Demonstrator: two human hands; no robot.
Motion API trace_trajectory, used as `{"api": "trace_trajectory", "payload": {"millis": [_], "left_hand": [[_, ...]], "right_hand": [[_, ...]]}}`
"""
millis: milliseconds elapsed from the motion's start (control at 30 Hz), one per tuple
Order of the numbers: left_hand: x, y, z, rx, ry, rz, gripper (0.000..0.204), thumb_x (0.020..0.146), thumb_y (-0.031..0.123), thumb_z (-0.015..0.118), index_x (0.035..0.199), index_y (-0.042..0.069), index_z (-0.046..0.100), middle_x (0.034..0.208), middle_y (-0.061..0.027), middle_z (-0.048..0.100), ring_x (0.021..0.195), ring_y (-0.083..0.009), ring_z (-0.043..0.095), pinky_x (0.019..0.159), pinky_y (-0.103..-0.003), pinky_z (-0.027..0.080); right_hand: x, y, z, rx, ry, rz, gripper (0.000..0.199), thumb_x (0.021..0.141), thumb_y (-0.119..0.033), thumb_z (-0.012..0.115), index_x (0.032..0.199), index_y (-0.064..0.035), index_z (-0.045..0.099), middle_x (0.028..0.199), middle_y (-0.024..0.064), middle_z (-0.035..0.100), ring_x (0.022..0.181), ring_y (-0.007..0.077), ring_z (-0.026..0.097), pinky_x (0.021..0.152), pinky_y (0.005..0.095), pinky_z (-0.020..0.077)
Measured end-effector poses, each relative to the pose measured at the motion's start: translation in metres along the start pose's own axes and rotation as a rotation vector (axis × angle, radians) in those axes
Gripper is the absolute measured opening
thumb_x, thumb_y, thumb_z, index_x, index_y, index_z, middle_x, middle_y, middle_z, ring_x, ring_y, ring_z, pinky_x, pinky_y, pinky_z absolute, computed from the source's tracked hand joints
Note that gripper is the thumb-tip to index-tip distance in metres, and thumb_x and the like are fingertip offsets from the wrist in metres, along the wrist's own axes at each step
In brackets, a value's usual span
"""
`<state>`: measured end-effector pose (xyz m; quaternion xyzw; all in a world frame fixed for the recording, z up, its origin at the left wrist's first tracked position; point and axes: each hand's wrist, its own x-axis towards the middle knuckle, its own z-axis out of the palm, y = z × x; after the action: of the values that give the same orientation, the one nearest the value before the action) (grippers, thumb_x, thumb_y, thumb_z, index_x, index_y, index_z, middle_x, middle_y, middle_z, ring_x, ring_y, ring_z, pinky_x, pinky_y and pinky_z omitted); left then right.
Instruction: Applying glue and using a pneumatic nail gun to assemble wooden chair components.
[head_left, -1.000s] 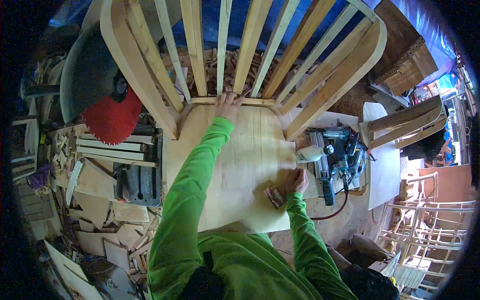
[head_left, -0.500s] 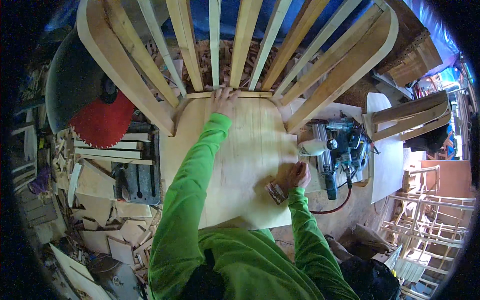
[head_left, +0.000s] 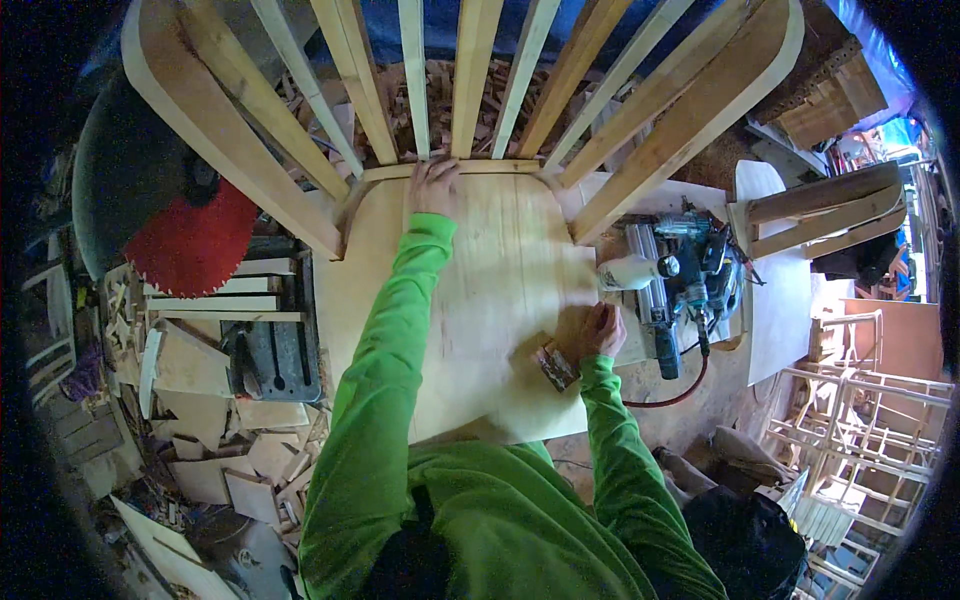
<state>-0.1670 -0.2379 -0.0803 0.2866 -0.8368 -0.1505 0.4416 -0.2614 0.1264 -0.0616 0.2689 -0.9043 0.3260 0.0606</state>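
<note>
Steadying the rail [head_left: 510, 167] at the far end of the board [head_left: 490, 280] seemed your step. Your left hand [head_left: 436, 186] lay over it, your right hand [head_left: 602, 330] curled; I couldn't tell either grip. Next likely needed a still rail.

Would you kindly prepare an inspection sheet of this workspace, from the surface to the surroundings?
Surface: pale wooden panel; small brown item on it, kind unclear.
Job's things: slatted back and rail at the panel's far edge.
Clutter: wood scraps at left; white bottle and power tools at right.
Hands: left hand on the rail; right hand by the panel's right edge, fingers curled, any hold unclear.
Cables: red hose curving from the tools.
Surroundings: red saw blade at left; blue sheeting at upper right.
</note>
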Motion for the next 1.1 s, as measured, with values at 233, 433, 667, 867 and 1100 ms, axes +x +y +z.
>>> {"api": "trace_trajectory", "payload": {"millis": [233, 433, 667, 867, 1100], "left_hand": [[0.006, 0.012, -0.008, -0.027, -0.108, -0.17, 0.021, 0.066, 0.005, 0.059, 0.085, 0.009, 0.066, 0.099, -0.0021, 0.061, 0.101, -0.026, 0.051, 0.096, -0.043, 0.037], [-0.012, 0.029, -0.025, 0.206, -0.189, -0.028, 0.039, 0.076, 0.021, 0.056, 0.114, 0.012, 0.058, 0.12, -0.0079, 0.05, 0.115, -0.0289, 0.044, 0.102, -0.052, 0.025], [-0.01, 0.034, -0.059, 0.281, -0.151, -0.055, 0.043, 0.079, 0.028, 0.055, 0.115, 0.004, 0.054, 0.122, -0.0169, 0.043, 0.113, -0.0363, 0.039, 0.101, -0.051, 0.026], [-0.006, 0.013, -0.073, 0.331, -0.143, -0.117, 0.047, 0.081, 0.03, 0.053, 0.119, 0.003, 0.05, 0.125, -0.0195, 0.04, 0.116, -0.0431, 0.035, 0.1, -0.055, 0.025], [-0.02, 0.0, -0.062, 0.294, -0.159, -0.106, 0.049, 0.078, 0.027, 0.054, 0.123, 0.006, 0.049, 0.127, -0.0161, 0.042, 0.121, -0.0363, 0.037, 0.104, -0.053, 0.022]], "right_hand": [[0.005, -0.011, -0.002, -0.017, 0.106, -0.041, 0.017, 0.085, -0.014, 0.054, 0.072, -0.0043, 0.05, 0.065, 0.0171, 0.052, 0.057, 0.0357, 0.051, 0.052, 0.0403, 0.0405], [0.002, 0.005, -0.003, 0.0, 0.034, -0.043, 0.014, 0.085, -0.013, 0.054, 0.074, -0.0045, 0.051, 0.069, 0.0164, 0.053, 0.06, 0.0353, 0.052, 0.053, 0.0398, 0.0415], [0.0, 0.003, 0.0, 0.05, 0.086, -0.09, 0.018, 0.087, -0.017, 0.053, 0.074, -0.0044, 0.054, 0.061, 0.0147, 0.052, 0.053, 0.0305, 0.052, 0.051, 0.0371, 0.0411], [0.006, -0.044, -0.019, 0.193, -0.217, -0.234, 0.01, 0.072, -0.002, 0.055, 0.083, -0.004, 0.056, 0.074, 0.0115, 0.057, 0.066, 0.0298, 0.059, 0.058, 0.036, 0.0479], [0.108, -0.134, 0.076, 0.034, -0.1, -0.607, 0.02, 0.076, -0.007, 0.059, 0.094, 0.0, 0.055, 0.097, 0.0216, 0.053, 0.092, 0.0377, 0.052, 0.079, 0.0431, 0.045]]}}
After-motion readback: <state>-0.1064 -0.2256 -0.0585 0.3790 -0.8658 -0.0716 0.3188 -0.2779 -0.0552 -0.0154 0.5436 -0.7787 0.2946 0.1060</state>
